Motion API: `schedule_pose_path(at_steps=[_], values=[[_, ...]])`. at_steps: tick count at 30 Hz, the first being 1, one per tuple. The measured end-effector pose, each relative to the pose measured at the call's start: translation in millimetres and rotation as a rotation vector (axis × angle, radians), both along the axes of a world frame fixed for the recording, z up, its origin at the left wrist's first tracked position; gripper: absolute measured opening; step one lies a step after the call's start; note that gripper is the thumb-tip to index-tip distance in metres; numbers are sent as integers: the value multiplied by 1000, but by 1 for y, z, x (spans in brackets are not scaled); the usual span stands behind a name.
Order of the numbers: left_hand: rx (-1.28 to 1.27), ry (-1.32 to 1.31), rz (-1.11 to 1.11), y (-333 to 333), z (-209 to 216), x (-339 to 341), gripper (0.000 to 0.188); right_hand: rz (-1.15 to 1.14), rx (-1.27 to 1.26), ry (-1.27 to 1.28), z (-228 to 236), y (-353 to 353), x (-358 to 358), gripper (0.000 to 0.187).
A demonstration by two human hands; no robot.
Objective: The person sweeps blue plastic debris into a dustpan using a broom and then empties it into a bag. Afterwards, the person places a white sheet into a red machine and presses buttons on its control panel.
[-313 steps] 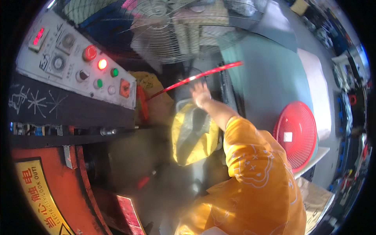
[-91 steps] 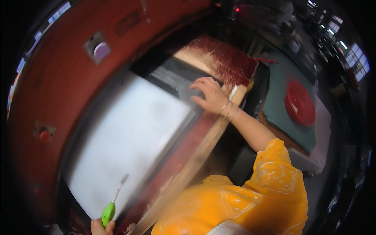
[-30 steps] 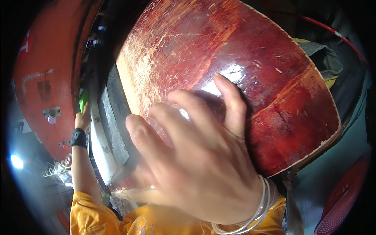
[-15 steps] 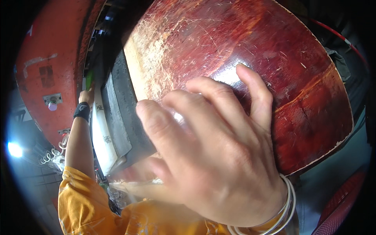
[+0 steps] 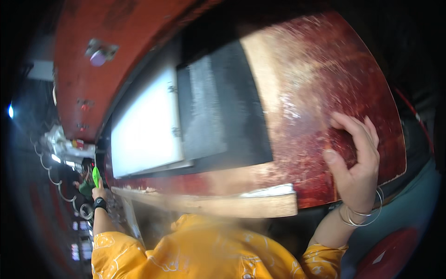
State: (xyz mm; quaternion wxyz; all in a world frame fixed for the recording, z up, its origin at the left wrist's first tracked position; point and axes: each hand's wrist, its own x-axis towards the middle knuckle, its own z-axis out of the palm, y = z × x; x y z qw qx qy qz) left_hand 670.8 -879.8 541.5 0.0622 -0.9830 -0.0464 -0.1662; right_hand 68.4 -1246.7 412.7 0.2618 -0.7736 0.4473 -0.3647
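My left hand (image 5: pixel 98 191) is at the far left, closed round a slim bright green object (image 5: pixel 96 176) whose kind I cannot make out. A black band circles that wrist. My right hand (image 5: pixel 360 162) is over the right part of a worn, glossy red-brown board (image 5: pixel 306 186), fingers apart and curved, nothing in them. Whether its fingertips touch the board is hard to tell. To the left of that hand lies a dark flat sheet (image 5: pixel 248 121), with a bright white panel (image 5: pixel 146 125) partly beside and over it.
A wooden strip (image 5: pixel 232 206) runs along the board's near edge. Beyond the board rises a large orange-red machine body (image 5: pixel 134 28) with a pale round button (image 5: pixel 98 58). A coiled cable (image 5: pixel 60 183) hangs at the left. A red object (image 5: pixel 390 253) stands at lower right.
My right hand has moved right and away from the camera, off the board's middle. The view has turned, and my left hand with the green object now appears lower, near the left side.
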Motion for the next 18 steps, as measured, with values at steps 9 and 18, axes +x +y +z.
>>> schedule_pose_path(at_steps=[9,18], values=[[2,458,-1142,18,-22,-59,15,-72,233,-49,7,4,17,31],[-609,777,-594,107,-19,48,29,28,275,-21,70,96,120,33]])
